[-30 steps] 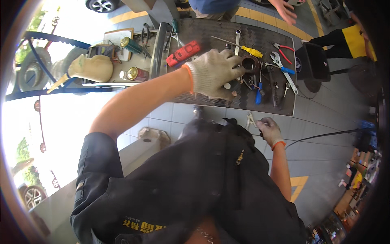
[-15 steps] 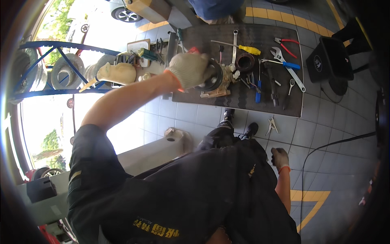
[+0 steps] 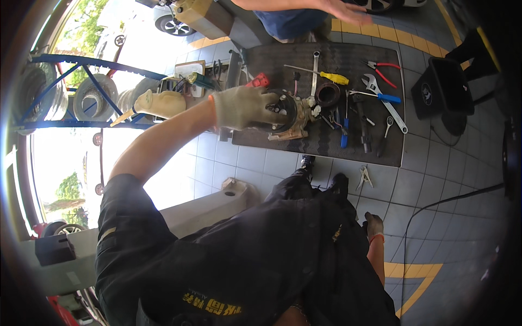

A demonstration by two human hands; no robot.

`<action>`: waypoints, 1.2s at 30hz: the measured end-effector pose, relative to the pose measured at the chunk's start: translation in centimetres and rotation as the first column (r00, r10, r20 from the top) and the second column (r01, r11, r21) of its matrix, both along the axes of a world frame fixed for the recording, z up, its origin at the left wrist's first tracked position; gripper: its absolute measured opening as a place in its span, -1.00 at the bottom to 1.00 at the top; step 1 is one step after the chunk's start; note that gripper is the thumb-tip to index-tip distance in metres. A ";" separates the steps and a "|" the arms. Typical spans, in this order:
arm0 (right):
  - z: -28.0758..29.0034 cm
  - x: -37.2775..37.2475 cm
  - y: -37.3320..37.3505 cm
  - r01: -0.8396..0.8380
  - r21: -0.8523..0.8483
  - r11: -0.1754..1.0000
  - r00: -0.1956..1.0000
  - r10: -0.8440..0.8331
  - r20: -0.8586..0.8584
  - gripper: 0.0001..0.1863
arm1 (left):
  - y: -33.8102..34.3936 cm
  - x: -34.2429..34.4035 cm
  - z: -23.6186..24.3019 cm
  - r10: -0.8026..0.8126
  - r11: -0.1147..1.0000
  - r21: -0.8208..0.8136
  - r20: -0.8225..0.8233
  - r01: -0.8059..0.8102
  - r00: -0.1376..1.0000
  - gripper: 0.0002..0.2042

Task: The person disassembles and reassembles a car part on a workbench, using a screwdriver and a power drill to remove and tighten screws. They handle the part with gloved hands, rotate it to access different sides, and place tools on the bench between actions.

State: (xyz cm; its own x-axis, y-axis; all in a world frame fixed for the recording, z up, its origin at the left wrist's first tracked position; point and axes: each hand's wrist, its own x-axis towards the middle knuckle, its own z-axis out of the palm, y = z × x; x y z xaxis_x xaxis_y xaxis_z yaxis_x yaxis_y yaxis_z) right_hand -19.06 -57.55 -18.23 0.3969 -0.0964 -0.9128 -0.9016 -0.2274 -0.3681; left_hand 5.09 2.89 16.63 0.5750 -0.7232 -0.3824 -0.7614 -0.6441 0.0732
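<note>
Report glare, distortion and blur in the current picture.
Head view: daylight washes out the area below the blue rack; head view: lines between the floor tiles bend toward a dark rim; head view: the co-worker's hand at the top looks smeared, while the gloved left hand is fairly clear.

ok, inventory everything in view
wheeled metal part: 1, tan and black, mat
ring: 1, brown, mat
yellow screwdriver: 1, yellow, beyond ring
pliers: 1, red, mat
large spanners: 2, silver, mat
blue-handled tools: 2+, blue, mat
smaller pieces: uncounted, mixed, mat
clamp: 1, silver, floor
bin: 1, black, right of mat
tyres: several, grey, rack
co-worker: 1, blue shirt, beyond mat
left hand: 1, pale glove, on wheeled metal part
right hand: 1, brownish glove, low right
</note>
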 end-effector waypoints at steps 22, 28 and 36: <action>-2.6 -4.6 0.5 -0.107 0.032 0.994 0.980 0.100 0.170 -0.63 | -3.3 -0.9 1.6 0.159 0.979 -0.155 0.183 -0.131 0.970 -0.21; -3.2 -4.2 0.7 -0.114 0.014 0.993 0.974 0.109 0.198 -0.61 | -3.1 0.4 0.9 0.296 0.955 0.005 0.006 -0.296 0.955 -0.22; -1.4 -2.7 2.4 0.216 0.044 0.975 0.976 -0.216 0.012 -0.62 | -4.9 1.0 3.3 0.663 0.714 0.238 0.072 -0.659 0.745 -0.36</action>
